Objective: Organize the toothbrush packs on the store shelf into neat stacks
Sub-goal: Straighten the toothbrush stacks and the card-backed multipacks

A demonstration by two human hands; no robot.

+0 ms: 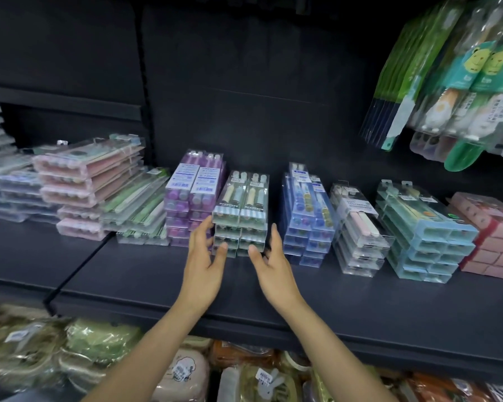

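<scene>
Evidently the green stack (240,216) of clear toothbrush packs, mid-shelf (157,274) between purple and blue stacks, is light, rigid and slippery, best squared by its side walls, where the left hand (205,256) and right hand (273,264) flank it, fingers spread, holding nothing.

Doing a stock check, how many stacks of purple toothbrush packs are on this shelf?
1: the purple stack sits between the green packs and the striped stack by both hands. Others may be hidden.
</scene>
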